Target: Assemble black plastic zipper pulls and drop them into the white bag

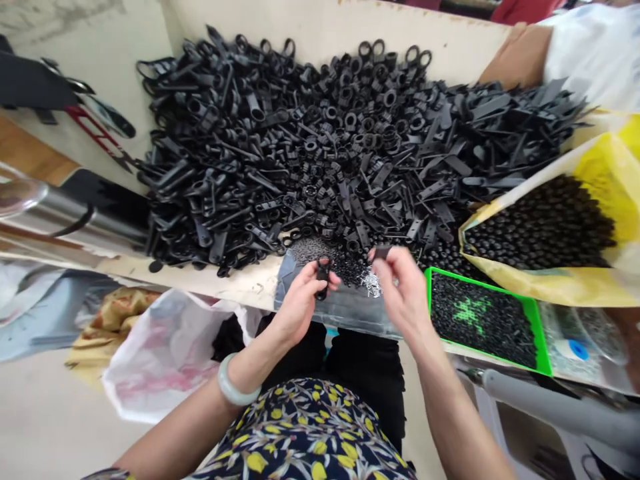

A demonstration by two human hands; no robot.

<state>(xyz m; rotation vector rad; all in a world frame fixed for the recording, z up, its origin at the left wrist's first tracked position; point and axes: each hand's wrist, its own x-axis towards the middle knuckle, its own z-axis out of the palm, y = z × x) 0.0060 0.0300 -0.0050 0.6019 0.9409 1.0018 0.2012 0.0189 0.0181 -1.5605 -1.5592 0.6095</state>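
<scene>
My left hand is closed around a small black plastic part, held upright between thumb and fingers near the table's front edge. To its right, my right hand pinches a flat black plastic piece; its exact kind is hard to make out. The two hands are apart. Between them lie a heap of tiny black pieces and a little pile of shiny silver pins. Small grey bits sit just beyond my left hand.
A big mound of black plastic parts covers the table behind. At right stand a yellow bag of black pieces and a green-rimmed tray. A steel cylinder lies left; a white plastic bag hangs below the edge.
</scene>
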